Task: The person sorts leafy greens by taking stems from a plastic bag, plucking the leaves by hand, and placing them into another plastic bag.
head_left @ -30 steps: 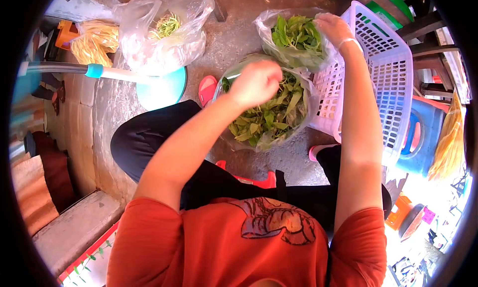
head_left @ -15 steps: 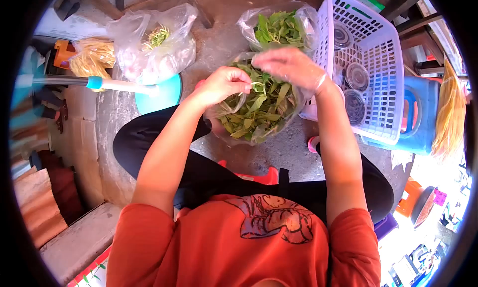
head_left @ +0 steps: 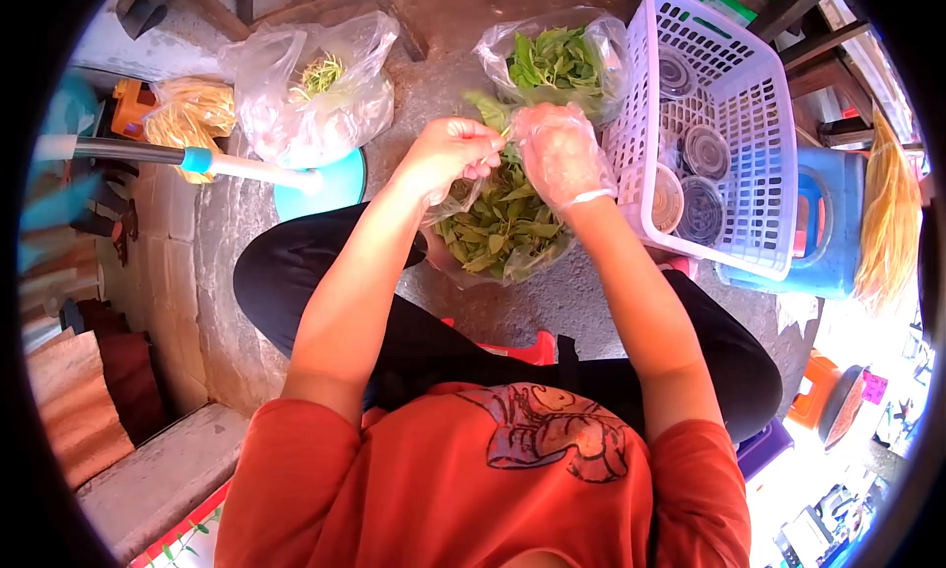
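Observation:
My left hand point(head_left: 455, 156) pinches the thin stem of a leafy green sprig point(head_left: 489, 107). My right hand point(head_left: 562, 156), in a clear plastic glove, is closed at the same sprig, fingertips close to the left ones. The sprig's leaves stick out beyond the fingers. Below both hands sits a clear plastic bag of leafy greens point(head_left: 503, 223), its mouth spread wide and partly hidden by my hands. Farther away, a second plastic bag point(head_left: 557, 61) holds brighter green leaves.
On the right stands a white plastic basket point(head_left: 778, 174) with several round clear lids or tubs, beside a blue container point(head_left: 833, 223). To the left are a clear bag with cut stems point(head_left: 317, 80), a turquoise round base point(head_left: 330, 189) with a pole, and yellow plastic strips point(head_left: 192, 125).
My right hand has come down and left, from above the bag to the sprig beside my left hand. The sprig's leaves now point away from me; my left hand has shifted slightly.

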`<state>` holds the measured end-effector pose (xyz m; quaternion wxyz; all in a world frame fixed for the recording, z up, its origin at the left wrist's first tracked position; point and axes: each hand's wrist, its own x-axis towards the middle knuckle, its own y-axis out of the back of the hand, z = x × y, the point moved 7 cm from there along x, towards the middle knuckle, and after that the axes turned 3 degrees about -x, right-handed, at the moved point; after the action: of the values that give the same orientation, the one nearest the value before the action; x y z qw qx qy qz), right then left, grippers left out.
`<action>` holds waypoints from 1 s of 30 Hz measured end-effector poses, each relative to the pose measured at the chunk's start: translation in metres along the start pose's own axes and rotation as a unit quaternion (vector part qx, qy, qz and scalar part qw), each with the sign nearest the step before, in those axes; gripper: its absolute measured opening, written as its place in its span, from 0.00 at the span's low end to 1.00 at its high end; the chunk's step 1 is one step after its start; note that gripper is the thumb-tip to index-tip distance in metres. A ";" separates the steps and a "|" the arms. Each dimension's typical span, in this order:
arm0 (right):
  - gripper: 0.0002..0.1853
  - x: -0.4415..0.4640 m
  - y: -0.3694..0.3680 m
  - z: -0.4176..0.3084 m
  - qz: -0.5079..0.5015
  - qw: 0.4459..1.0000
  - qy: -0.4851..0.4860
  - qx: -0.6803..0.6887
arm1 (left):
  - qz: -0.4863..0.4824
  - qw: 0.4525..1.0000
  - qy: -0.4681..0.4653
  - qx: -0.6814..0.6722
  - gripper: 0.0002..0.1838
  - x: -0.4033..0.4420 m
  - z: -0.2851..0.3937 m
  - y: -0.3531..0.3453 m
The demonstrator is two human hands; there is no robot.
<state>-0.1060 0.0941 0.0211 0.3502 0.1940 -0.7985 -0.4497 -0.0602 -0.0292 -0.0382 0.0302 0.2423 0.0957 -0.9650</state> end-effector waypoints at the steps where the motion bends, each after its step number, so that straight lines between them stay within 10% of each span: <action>1: 0.09 -0.002 -0.002 0.003 0.026 0.998 -0.035 0.041 | -0.003 1.000 -0.001 -0.015 0.08 0.002 0.002 -0.001; 4: 0.08 -0.003 -0.028 0.028 0.055 0.993 -0.059 0.086 | -0.009 0.999 0.016 -0.050 0.07 -0.003 0.008 -0.011; 6: 0.12 -0.022 -0.027 0.085 0.088 0.917 -0.317 0.223 | -0.023 0.997 0.034 -0.065 0.08 -0.013 0.006 -0.018; 14: 0.11 0.000 -0.006 0.090 0.124 0.863 -0.273 0.406 | 0.015 0.979 -0.072 -0.192 0.06 0.002 0.015 0.013; 15: 0.10 0.002 -0.023 0.104 0.118 0.776 -0.337 0.520 | 0.070 0.977 -0.107 -0.172 0.05 0.003 0.022 0.024; 18: 0.10 0.042 0.020 0.120 0.304 0.906 -0.187 0.229 | 0.220 0.941 -0.195 -0.166 0.05 -0.002 0.050 0.066; 24: 0.22 0.089 -0.073 0.165 -0.150 0.969 -0.189 -0.054 | 0.413 0.860 -0.276 -0.117 0.08 0.011 0.101 0.227; 27: 0.26 0.091 -0.039 0.155 -0.136 0.967 -0.207 -0.055 | 0.461 0.868 -0.173 -0.065 0.10 0.039 0.095 0.292; 30: 0.21 0.081 0.001 0.124 -0.128 0.971 -0.197 -0.035 | 0.540 0.709 -0.403 0.207 0.11 0.018 0.127 0.240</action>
<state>-0.2522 0.1157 0.0096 0.1321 0.1896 -0.8044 -0.5474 -0.1097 -0.2900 0.0221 0.5312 -0.1586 -0.2754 -0.7854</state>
